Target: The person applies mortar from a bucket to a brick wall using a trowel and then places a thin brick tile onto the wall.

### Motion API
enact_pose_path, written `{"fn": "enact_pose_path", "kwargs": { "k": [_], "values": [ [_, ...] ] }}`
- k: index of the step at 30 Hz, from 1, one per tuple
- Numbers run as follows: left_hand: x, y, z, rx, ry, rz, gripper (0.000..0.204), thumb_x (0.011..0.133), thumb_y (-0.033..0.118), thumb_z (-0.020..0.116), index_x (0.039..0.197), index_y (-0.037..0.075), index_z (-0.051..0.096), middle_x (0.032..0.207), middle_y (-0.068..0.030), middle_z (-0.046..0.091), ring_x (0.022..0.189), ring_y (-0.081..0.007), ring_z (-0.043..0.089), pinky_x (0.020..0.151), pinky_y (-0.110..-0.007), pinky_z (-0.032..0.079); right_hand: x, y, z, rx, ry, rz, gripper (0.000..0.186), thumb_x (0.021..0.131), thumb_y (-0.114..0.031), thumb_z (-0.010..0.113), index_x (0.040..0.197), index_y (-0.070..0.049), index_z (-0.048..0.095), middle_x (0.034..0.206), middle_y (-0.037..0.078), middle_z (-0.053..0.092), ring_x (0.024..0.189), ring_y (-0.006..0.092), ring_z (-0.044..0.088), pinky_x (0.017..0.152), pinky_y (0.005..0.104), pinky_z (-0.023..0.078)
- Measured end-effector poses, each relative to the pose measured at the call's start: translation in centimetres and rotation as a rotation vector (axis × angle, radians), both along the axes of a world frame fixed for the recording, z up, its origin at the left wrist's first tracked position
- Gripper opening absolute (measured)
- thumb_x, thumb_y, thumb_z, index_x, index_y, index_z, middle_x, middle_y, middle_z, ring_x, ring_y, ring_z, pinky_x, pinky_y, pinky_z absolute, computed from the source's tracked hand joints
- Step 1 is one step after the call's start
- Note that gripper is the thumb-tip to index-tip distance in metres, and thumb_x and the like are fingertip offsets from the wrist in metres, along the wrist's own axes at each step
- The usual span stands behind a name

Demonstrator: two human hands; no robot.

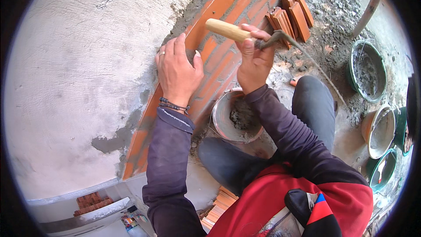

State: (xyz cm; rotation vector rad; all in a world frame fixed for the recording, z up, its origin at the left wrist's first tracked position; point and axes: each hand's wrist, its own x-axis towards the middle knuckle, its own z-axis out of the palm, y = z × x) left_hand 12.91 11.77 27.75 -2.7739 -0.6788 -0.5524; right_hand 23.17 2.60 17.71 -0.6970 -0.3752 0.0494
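My left hand (179, 68) lies with fingers stretched out over the top course of an orange brick wall (218, 63). Just beyond its fingertips is a long orange brick (211, 14), set against the pale plastered wall with grey mortar around it. My right hand (255, 65) grips a trowel (226, 30) near where the wooden handle meets the metal neck. The handle end points left toward the brick, and the thin-looking blade slants away to the right, seen edge-on. Below my hands, a bucket (220, 125) holding grey mortar stands between my knees and the wall.
Several loose bricks (299, 19) are stacked at the wall's far end. Mortar rubble (340, 13) covers the ground there. To the right stand a large green tub (353, 77), an orange bucket (366, 125) and smaller green containers (372, 166). More bricks (218, 208) lie beside me.
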Motion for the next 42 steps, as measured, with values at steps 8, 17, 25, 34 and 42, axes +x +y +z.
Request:
{"fn": "enact_pose_path", "kwargs": {
  "k": [8, 17, 25, 34, 42],
  "values": [
    [0.4, -0.1, 0.1, -0.014, 0.013, 0.016, 0.051, 0.079, 0.019, 0.069, 0.125, 0.003, 0.057, 0.112, -0.0147, 0.062, 0.11, -0.0346, 0.057, 0.098, -0.048, 0.04, -0.9, 1.7, -0.6, 0.049, -0.097, -0.005, 0.022, 0.098, -0.003, 0.059, 0.116, -0.008, 0.047, 0.126, 0.014, 0.059, 0.121, 0.0229, 0.054, 0.102, 0.0376, 0.043],
    [1.0, -0.3, 0.2, 0.12, 0.045, 0.003, 0.043, 0.081, 0.021, 0.069, 0.121, 0.006, 0.062, 0.101, -0.0136, 0.063, 0.096, -0.0343, 0.061, 0.081, -0.047, 0.042, -0.2, 1.0, 0.0, 0.04, -0.123, 0.018, 0.021, 0.098, -0.004, 0.059, 0.116, -0.007, 0.049, 0.125, 0.014, 0.058, 0.12, 0.0221, 0.055, 0.099, 0.0363, 0.045],
    [2.5, 0.5, 0.4, 0.202, 0.069, 0.061, 0.027, 0.087, 0.023, 0.067, 0.111, 0.01, 0.067, 0.091, -0.0095, 0.066, 0.085, -0.0301, 0.063, 0.077, -0.043, 0.043, 1.0, 0.6, -0.7, 0.03, -0.076, 0.044, 0.021, 0.098, -0.003, 0.059, 0.116, -0.007, 0.049, 0.125, 0.013, 0.059, 0.119, 0.0214, 0.056, 0.097, 0.0338, 0.047],
    [5.4, 1.9, 0.2, 0.36, 0.0, 0.0, 0.01, 0.085, 0.025, 0.073, 0.086, 0.015, 0.07, 0.076, 0.0, 0.067, 0.074, -0.0227, 0.063, 0.071, -0.038, 0.038, 3.1, -2.2, -2.8, -0.02, 0.103, 0.018, 0.021, 0.097, -0.003, 0.059, 0.115, -0.009, 0.05, 0.123, 0.011, 0.061, 0.118, 0.021, 0.058, 0.098, 0.0339, 0.047],
    [10.8, 2.1, 0.0, 0.381, -0.033, -0.03, 0.012, 0.086, 0.027, 0.072, 0.084, 0.015, 0.07, 0.076, -0.0008, 0.067, 0.073, -0.0221, 0.063, 0.072, -0.036, 0.039, 4.5, -3.5, -2.9, 0.02, 0.13, -0.007, 0.02, 0.098, -0.005, 0.06, 0.115, -0.009, 0.052, 0.122, 0.011, 0.062, 0.116, 0.021, 0.059, 0.097, 0.0332, 0.048]
  ]
}}
